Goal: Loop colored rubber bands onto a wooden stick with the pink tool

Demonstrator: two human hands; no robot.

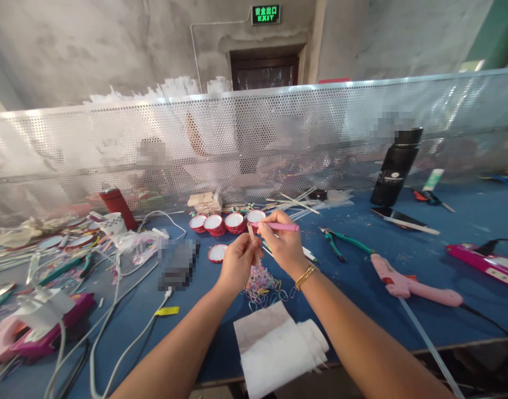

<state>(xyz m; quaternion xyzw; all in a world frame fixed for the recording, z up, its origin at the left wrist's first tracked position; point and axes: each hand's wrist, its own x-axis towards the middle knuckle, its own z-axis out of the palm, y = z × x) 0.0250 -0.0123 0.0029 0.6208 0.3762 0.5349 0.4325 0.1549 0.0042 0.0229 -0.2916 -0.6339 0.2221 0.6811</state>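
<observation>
At the near edge of the worktop (221,338), a folded white cloth (283,352) hangs slightly over the rim; both forearms run off the bottom of the view. A clear rod (428,343) from the pink glue gun (416,285) is also cut off there. At left, a charger-filled power strip (71,316) lies among white cables, one bearing a yellow tag (166,311) with no readable print.

Past the cloth is a heap of coloured bands (258,288), partly covered by the hands. Above it the left hand (239,257) has its grip clamped on a pale thin stick (251,233), whose middle the fingers hide. The right hand (282,241) has its grip closed around a pink pen-like tool (285,226); its tip is near the stick's top, but I cannot tell whether they touch.

A dark phone (179,265) is blurred out by pixels. One red-rimmed disc (216,253) is partly behind the left hand; stacks of discs (214,224) stand beyond, one partly blocked by the right hand. Pliers (345,241) lie rightward.

Farther off, a black bottle (395,174) carries a round white mark and lettering too small to read. A perforated screen (237,149) crosses behind, veiling a doorway (264,73); above, a green sign (265,14) reads "安全出口 EXIT".
</observation>
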